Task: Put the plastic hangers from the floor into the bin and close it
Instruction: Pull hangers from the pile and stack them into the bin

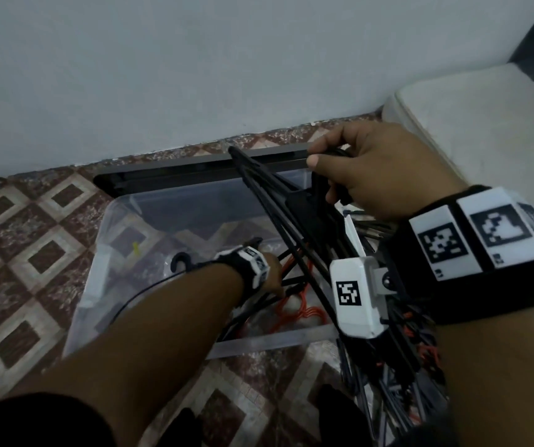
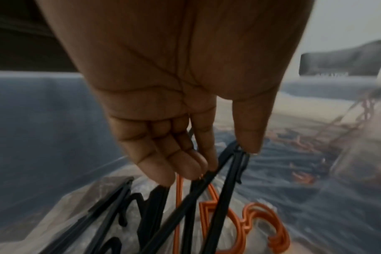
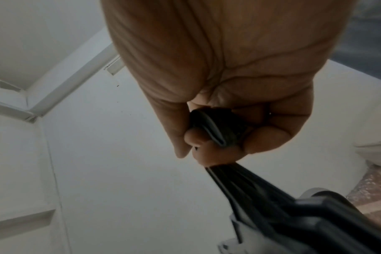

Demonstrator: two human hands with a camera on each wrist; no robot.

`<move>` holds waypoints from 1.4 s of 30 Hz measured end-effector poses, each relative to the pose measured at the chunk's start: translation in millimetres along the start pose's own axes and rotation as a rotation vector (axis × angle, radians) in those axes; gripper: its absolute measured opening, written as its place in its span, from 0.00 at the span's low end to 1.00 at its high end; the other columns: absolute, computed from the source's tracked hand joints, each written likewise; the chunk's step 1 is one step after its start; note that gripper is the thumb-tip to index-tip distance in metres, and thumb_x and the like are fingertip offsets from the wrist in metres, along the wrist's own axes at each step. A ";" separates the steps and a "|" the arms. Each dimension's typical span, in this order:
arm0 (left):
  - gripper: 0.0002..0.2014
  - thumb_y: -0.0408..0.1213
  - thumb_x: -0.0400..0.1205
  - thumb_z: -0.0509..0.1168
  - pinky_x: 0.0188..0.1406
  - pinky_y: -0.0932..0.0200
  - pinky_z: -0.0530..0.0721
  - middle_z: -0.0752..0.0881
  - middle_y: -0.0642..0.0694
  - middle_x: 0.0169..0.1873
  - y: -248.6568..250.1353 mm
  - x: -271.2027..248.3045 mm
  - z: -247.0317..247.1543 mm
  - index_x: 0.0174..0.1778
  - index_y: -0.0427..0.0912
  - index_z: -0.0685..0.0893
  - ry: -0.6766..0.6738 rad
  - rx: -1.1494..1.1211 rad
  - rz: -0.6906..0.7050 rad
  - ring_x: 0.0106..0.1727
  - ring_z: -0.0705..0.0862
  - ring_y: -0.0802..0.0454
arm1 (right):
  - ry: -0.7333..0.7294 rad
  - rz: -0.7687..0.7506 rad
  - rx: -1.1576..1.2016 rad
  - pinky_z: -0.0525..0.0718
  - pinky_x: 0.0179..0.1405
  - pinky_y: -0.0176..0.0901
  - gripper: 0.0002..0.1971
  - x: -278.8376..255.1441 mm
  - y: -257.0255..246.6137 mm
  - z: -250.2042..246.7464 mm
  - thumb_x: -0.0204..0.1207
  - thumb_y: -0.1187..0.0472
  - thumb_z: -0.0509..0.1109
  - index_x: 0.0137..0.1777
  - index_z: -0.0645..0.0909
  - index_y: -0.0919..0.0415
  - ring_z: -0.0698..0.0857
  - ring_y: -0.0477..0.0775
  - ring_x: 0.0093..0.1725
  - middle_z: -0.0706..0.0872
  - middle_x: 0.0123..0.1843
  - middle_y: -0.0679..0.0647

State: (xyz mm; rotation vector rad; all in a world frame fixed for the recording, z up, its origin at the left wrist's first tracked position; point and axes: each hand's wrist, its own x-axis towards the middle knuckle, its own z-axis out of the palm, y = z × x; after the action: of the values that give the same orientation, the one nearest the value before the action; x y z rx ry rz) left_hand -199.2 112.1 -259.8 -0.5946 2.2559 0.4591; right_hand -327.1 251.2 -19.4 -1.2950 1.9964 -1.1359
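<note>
Over the bin [image 1: 98,269], head view: the right hand [image 1: 378,169] clutches black hangers [image 1: 278,201] at centre right; the lid [image 1: 194,169] lies behind; spare hangers [image 1: 401,359] heap on the tiled floor [image 1: 33,253], lower right.
Inside the bin, left wrist view: the left hand [image 2: 185,86] pinches black hangers by their low end above orange hangers [image 2: 261,223]; judged best laid flat, hooks together, under the rim.
At the fist, right wrist view: fingers [image 3: 261,137] curl round the hooks [image 3: 213,125]; white wall [image 3: 120,154] fills the frame.

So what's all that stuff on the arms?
Both arms are bare below a dark sleeve on the left one. Each wrist wears a black band carrying white blocks printed with black square codes. A white box with another code hangs on the right wrist, and a thin black cable runs along the left arm.
</note>
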 end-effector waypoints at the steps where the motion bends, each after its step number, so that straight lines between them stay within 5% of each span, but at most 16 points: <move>1: 0.26 0.64 0.74 0.66 0.54 0.49 0.86 0.89 0.42 0.49 6.3 12.4 4.1 0.51 0.45 0.89 -0.066 0.035 -0.025 0.47 0.86 0.43 | 0.009 0.016 0.021 0.78 0.24 0.32 0.04 0.4 0.7 -1.5 0.76 0.53 0.75 0.48 0.85 0.51 0.90 0.46 0.28 0.90 0.31 0.49; 5: 0.38 0.59 0.61 0.72 0.59 0.45 0.83 0.85 0.44 0.61 19.1 36.3 23.6 0.68 0.48 0.82 -0.206 0.309 -0.078 0.58 0.83 0.40 | 0.021 0.065 0.092 0.78 0.20 0.32 0.07 1.4 6.3 -7.2 0.74 0.55 0.78 0.47 0.87 0.56 0.90 0.49 0.28 0.90 0.30 0.51; 9: 0.15 0.38 0.77 0.72 0.54 0.51 0.84 0.87 0.34 0.55 4.5 26.9 18.8 0.51 0.29 0.82 -0.074 0.114 -0.019 0.54 0.86 0.40 | 0.050 0.088 0.087 0.81 0.21 0.34 0.06 1.7 11.0 -13.7 0.74 0.55 0.78 0.44 0.87 0.56 0.87 0.49 0.24 0.90 0.28 0.50; 13: 0.15 0.41 0.84 0.61 0.56 0.47 0.83 0.85 0.33 0.51 -30.7 -32.4 -8.4 0.61 0.36 0.83 0.264 -0.058 -0.177 0.53 0.85 0.37 | 0.025 0.104 0.048 0.78 0.20 0.33 0.05 0.1 11.8 -16.7 0.77 0.55 0.75 0.42 0.87 0.55 0.84 0.45 0.22 0.85 0.23 0.46; 17: 0.08 0.47 0.85 0.60 0.45 0.52 0.83 0.89 0.40 0.44 -70.2 -129.9 -34.9 0.45 0.47 0.79 0.612 -0.281 -0.277 0.46 0.88 0.41 | 0.038 0.123 0.013 0.78 0.28 0.40 0.09 0.4 9.1 -14.8 0.80 0.51 0.70 0.45 0.88 0.54 0.84 0.47 0.25 0.83 0.25 0.48; 21: 0.10 0.46 0.88 0.59 0.32 0.52 0.88 0.92 0.49 0.38 -93.0 -221.9 -43.8 0.60 0.49 0.79 0.931 -0.722 -0.126 0.33 0.90 0.49 | 0.010 0.158 0.112 0.78 0.29 0.36 0.11 -2.7 2.2 -18.0 0.85 0.56 0.64 0.48 0.88 0.56 0.84 0.48 0.28 0.84 0.27 0.48; 25: 0.11 0.45 0.89 0.57 0.22 0.62 0.81 0.90 0.39 0.38 -101.9 -272.6 -37.4 0.61 0.47 0.81 1.178 -1.069 0.130 0.25 0.83 0.48 | 0.019 0.120 0.111 0.80 0.30 0.34 0.10 -7.8 -1.3 -14.1 0.85 0.59 0.64 0.46 0.87 0.52 0.88 0.48 0.33 0.88 0.32 0.48; 31: 0.12 0.46 0.87 0.56 0.21 0.64 0.78 0.87 0.43 0.33 -99.8 -285.4 -40.7 0.50 0.54 0.86 1.141 -1.503 0.419 0.23 0.77 0.52 | 0.022 0.092 0.268 0.87 0.43 0.47 0.15 -8.6 -10.0 -5.5 0.87 0.56 0.61 0.46 0.88 0.55 0.89 0.56 0.36 0.89 0.32 0.53; 36: 0.10 0.48 0.87 0.55 0.24 0.62 0.77 0.86 0.44 0.34 -82.5 -271.2 -50.7 0.55 0.51 0.80 1.042 -1.612 0.572 0.23 0.76 0.52 | -0.008 0.041 0.324 0.87 0.53 0.52 0.15 -5.5 -16.8 3.0 0.83 0.45 0.65 0.49 0.89 0.54 0.90 0.59 0.44 0.91 0.41 0.53; 42: 0.12 0.52 0.85 0.58 0.28 0.60 0.83 0.87 0.46 0.38 -70.0 -234.0 -50.8 0.53 0.51 0.83 0.979 -1.750 0.583 0.26 0.80 0.56 | -0.083 -0.060 0.435 0.83 0.32 0.33 0.05 -5.2 -20.8 5.9 0.78 0.62 0.73 0.50 0.87 0.52 0.86 0.48 0.33 0.89 0.38 0.49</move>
State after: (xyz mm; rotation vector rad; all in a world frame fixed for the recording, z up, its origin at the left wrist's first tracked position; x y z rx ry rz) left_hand -46.6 93.7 -63.3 -1.0466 2.2047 3.0713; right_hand -310.2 249.5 -5.0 -1.1548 1.5453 -1.4218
